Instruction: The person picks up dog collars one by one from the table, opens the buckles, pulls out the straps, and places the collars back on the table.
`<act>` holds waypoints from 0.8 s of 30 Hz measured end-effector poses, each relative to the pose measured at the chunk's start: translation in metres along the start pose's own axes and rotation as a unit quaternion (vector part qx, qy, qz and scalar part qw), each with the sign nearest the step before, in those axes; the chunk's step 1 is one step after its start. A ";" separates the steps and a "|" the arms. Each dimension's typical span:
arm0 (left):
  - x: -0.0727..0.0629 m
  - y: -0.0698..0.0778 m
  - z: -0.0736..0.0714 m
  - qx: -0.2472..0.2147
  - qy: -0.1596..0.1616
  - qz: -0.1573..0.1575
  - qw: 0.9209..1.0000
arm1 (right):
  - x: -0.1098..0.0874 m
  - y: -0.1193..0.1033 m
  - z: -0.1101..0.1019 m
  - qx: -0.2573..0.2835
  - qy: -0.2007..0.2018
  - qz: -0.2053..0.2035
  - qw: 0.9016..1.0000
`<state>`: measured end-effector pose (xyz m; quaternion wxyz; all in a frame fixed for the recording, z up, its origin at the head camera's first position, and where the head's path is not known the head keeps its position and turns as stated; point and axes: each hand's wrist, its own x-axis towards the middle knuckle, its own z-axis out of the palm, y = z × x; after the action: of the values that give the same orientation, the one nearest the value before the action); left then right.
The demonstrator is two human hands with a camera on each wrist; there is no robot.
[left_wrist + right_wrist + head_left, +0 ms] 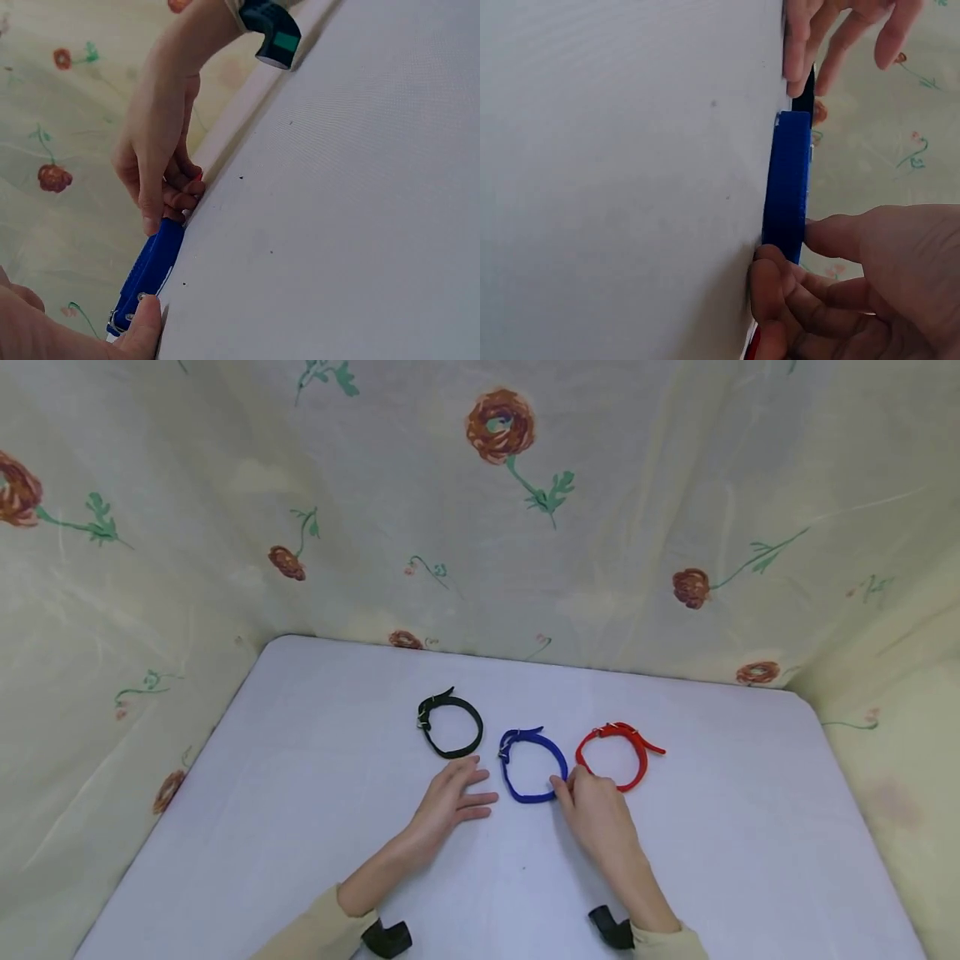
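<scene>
A blue buckled collar (531, 798) stands on edge as a loop on the table. My right hand (600, 817) pinches its right side between thumb and fingers, as the right wrist view also shows. Left of the blue collar is my left hand (447, 806), its fingers spread, holding nothing. A black collar (477, 724) lies looped just beyond the left fingertips. Beside my right hand is a looped red collar (642, 758), its near edge partly hidden by that hand. In the left wrist view the left thumb (147, 330) is close to the blue collar's buckle.
All three collars are on a white-covered table (300, 735) with rounded far corners. A pale curtain with a flower pattern (600, 527) hangs behind and at both sides. Black camera mounts (387, 938) show at both wrists.
</scene>
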<state>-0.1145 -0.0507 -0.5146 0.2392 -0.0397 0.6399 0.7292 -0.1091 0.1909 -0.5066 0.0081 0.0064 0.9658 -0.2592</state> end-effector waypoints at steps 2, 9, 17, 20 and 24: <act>0.003 -0.001 0.001 0.002 -0.006 0.003 1.000 | 0.000 -0.001 0.000 0.007 0.002 -0.002 1.000; 0.009 -0.003 0.001 0.011 -0.023 0.007 1.000 | 0.002 -0.004 0.000 0.025 0.005 -0.002 1.000; 0.005 0.000 0.003 -0.020 -0.014 -0.011 1.000 | -0.005 -0.012 0.002 0.018 0.009 -0.002 1.000; 0.000 0.002 0.004 -0.035 -0.011 -0.014 0.999 | -0.009 -0.017 0.000 0.016 0.014 -0.002 1.000; -0.006 0.005 0.003 -0.043 -0.010 -0.012 0.999 | -0.017 -0.023 -0.004 0.014 0.028 -0.009 0.999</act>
<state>-0.1102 -0.0496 -0.5076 0.2521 -0.0504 0.6049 0.7536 -0.0929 0.1728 -0.4918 -0.0209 0.0054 0.9618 -0.2729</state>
